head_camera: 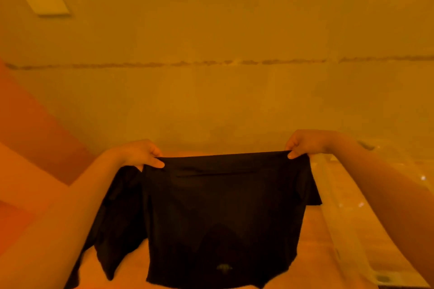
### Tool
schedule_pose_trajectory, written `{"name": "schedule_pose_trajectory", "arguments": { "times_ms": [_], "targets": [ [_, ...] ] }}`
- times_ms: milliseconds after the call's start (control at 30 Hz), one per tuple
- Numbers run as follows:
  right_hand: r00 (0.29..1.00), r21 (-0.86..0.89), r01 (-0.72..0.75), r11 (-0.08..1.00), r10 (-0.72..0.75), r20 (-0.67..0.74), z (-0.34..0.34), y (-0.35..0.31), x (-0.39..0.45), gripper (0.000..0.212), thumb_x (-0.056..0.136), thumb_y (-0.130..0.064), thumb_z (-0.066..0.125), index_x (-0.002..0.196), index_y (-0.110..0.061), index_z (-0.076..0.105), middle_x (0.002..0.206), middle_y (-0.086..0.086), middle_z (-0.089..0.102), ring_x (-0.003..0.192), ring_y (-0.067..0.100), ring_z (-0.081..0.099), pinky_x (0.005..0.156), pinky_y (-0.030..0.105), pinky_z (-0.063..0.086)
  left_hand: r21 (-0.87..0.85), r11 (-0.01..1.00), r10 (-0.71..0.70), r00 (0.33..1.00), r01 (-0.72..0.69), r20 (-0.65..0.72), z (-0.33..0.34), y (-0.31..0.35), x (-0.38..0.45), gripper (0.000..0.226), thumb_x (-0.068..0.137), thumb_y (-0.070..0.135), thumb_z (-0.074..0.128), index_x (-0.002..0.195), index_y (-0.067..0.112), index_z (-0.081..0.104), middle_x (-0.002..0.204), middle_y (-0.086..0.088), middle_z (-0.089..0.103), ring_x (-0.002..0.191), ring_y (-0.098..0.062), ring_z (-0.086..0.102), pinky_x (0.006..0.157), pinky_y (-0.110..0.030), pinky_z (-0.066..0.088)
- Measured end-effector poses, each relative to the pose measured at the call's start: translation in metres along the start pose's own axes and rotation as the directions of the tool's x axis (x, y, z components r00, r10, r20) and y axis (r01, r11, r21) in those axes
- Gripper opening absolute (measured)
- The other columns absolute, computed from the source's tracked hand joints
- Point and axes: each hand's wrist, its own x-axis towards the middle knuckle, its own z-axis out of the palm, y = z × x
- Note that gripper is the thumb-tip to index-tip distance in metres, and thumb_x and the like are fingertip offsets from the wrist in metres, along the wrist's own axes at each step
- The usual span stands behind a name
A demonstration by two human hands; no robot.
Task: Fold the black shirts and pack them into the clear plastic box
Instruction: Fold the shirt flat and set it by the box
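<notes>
Black shirt (pixel 218 213) stretched between left hand (pixel 141 153) and right hand (pixel 305 143), beside clear plastic box (pixel 340 230).

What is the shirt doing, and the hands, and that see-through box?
black shirt: unfolded, held up in the air by its top edge, hanging down.
left hand: pinches the shirt's top left corner.
right hand: pinches the shirt's top right corner.
clear plastic box: on the right, beside the shirt; only part shows, too blurry to tell what is in it.
</notes>
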Motion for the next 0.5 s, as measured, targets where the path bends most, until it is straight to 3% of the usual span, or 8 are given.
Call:
{"name": "schedule_pose_trajectory", "arguments": {
  "times_ms": [67,133,200,267,333,400,467,500],
  "targets": [
    [0.997,-0.032,-0.081,0.996,0.081,0.013,0.006,0.01,0.053,0.023,0.087,-0.002,0.06,0.069,-0.016,0.064,0.053,-0.008,0.06,0.053,0.003,0.057,0.048,0.015,0.043,0.023,0.999,-0.026,0.999,0.025,0.046,0.007,-0.01,0.053,0.007,0.09,0.017,0.06,0.087,0.015,0.066,0.085,-0.001,0.067,0.072,-0.007,0.061,0.054,-0.012,0.046],
    [0.991,-0.081,-0.131,0.988,0.129,-0.028,0.016,0.022,0.104,0.02,0.087,-0.005,0.061,0.07,-0.015,0.063,0.068,0.0,0.06,0.071,0.015,0.059,0.05,0.014,0.045,0.007,1.0,-0.025,1.0,0.025,0.018,0.018,-0.024,0.101,0.007,0.089,0.018,0.061,0.085,0.016,0.066,0.081,0.001,0.066,0.075,-0.012,0.061,0.055,-0.014,0.044],
    [0.982,-0.185,-0.169,0.968,0.149,-0.121,0.029,0.031,0.15,0.012,0.089,-0.01,0.06,0.096,-0.004,0.067,0.101,0.013,0.064,0.102,0.027,0.057,0.078,0.023,0.047,-0.017,1.0,-0.021,0.996,0.019,-0.09,0.028,-0.039,0.144,0.011,0.088,0.016,0.062,0.096,0.011,0.068,0.092,-0.005,0.067,0.088,-0.02,0.062,0.067,-0.022,0.047],
    [0.962,-0.265,-0.235,0.935,0.185,-0.201,0.044,0.036,0.181,0.03,0.093,-0.011,0.054,0.122,-0.004,0.057,0.126,0.016,0.056,0.117,0.029,0.051,0.094,0.033,0.041,-0.007,0.999,-0.04,0.968,0.039,-0.249,0.039,-0.052,0.174,0.022,0.089,0.016,0.061,0.108,0.006,0.066,0.108,-0.013,0.066,0.103,-0.028,0.059,0.085,-0.035,0.047],
    [0.926,-0.235,-0.277,0.932,0.193,-0.326,0.06,0.041,0.195,0.037,0.095,-0.008,0.048,0.132,-0.009,0.049,0.133,0.015,0.051,0.116,0.029,0.052,0.09,0.035,0.045,0.123,0.991,0.015,0.884,0.048,-0.466,0.054,-0.054,0.184,0.027,0.09,0.014,0.058,0.113,0.001,0.061,0.113,-0.019,0.062,0.105,-0.037,0.056,0.087,-0.043,0.045],
    [0.867,-0.261,-0.217,0.941,0.063,-0.494,0.084,0.044,0.193,0.043,0.093,-0.005,0.048,0.136,-0.007,0.043,0.141,0.016,0.043,0.121,0.032,0.049,0.094,0.038,0.044,0.303,0.953,0.213,0.745,-0.015,-0.632,0.076,-0.053,0.181,0.03,0.086,0.01,0.06,0.113,-0.003,0.058,0.111,-0.025,0.059,0.101,-0.043,0.056,0.086,-0.049,0.043],
    [0.804,-0.333,-0.115,0.936,-0.109,-0.584,0.115,0.043,0.18,0.045,0.09,-0.008,0.055,0.134,-0.003,0.045,0.141,0.019,0.042,0.126,0.035,0.044,0.104,0.041,0.036,0.434,0.895,0.387,0.663,-0.103,-0.641,0.109,-0.048,0.169,0.038,0.083,0.015,0.059,0.117,-0.002,0.057,0.118,-0.025,0.057,0.109,-0.042,0.053,0.096,-0.051,0.039],
    [0.8,-0.353,-0.073,0.933,-0.156,-0.579,0.132,0.04,0.17,0.048,0.089,-0.012,0.058,0.135,-0.004,0.045,0.142,0.017,0.041,0.13,0.033,0.041,0.108,0.041,0.03,0.477,0.869,0.429,0.68,-0.13,-0.594,0.129,-0.046,0.16,0.042,0.084,0.02,0.056,0.122,0.001,0.055,0.126,-0.022,0.055,0.118,-0.039,0.05,0.101,-0.052,0.037]
  ]
}}
